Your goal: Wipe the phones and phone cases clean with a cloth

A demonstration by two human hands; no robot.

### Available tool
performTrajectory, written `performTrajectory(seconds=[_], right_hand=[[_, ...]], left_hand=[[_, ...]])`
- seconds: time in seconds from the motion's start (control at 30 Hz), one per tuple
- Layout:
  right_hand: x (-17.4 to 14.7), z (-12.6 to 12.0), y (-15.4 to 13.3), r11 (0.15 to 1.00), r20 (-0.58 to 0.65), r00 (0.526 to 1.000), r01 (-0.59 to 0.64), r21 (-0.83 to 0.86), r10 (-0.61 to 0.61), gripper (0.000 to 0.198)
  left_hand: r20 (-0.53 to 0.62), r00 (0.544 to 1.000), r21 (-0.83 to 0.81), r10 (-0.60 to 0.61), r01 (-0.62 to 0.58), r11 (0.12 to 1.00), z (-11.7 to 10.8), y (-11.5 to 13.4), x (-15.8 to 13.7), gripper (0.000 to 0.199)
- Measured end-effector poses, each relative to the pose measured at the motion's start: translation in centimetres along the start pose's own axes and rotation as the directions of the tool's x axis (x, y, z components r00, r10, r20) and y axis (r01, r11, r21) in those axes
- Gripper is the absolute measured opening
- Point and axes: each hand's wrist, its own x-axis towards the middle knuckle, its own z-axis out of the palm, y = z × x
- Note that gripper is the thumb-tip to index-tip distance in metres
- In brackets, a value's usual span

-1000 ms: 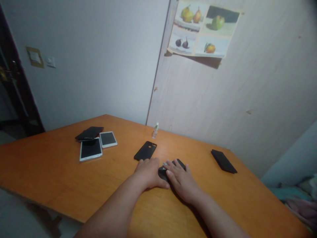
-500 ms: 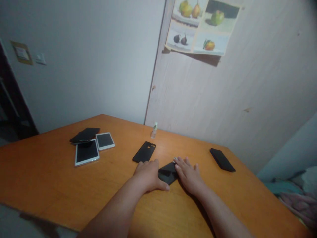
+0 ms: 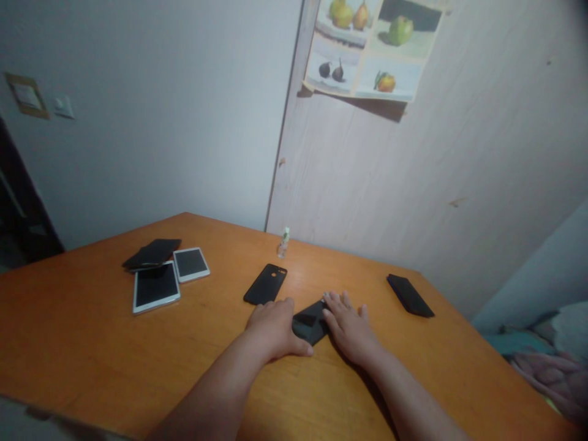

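A smartphone with a dark glossy screen lies flat on the table between my hands. My left hand holds it at its left side, the thumb along the near edge and the other fingers at the far edge. On its right part rests my right hand, fingers stretched out and flat, covering that end. Something small and pale shows at the right fingertips; I cannot tell what it is. Just beyond my left hand lies a black phone case with cutouts at its far end.
On the wooden table, two white-framed tablets and dark flat covers lie at the left. A small clear bottle stands near the back edge. A black flat case lies at the right. Walls border the table behind.
The view has shifted slightly, so the things at the left appear a little further left. Both hands stay in nearly the same place on the smartphone.
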Motion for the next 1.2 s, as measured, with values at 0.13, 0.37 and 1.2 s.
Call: performTrajectory(seconds=[0.13,0.37,1.2], right_hand=[[-1.5,-0.2,-2.1,0.954,0.105,0.95,0.287,0.088,-0.296,0.057],[-0.7,-0.7,-0.8,0.998,0.022,0.998,0.055,0.038,-0.056,0.058],[-2.9,-2.1,-0.3,0.999,0.125,0.991,0.047,0.0,-0.047,0.063]], left_hand=[[0.002,1.0,-0.005,0.003,-0.003,1.0,-0.1,0.2,-0.1,0.074],[0.018,1.0,0.012,-0.006,0.005,1.0,-0.3,0.2,-0.2,0.079],[0.073,0.997,0.006,0.009,-0.01,1.0,-1.3,0.3,-0.7,0.069]])
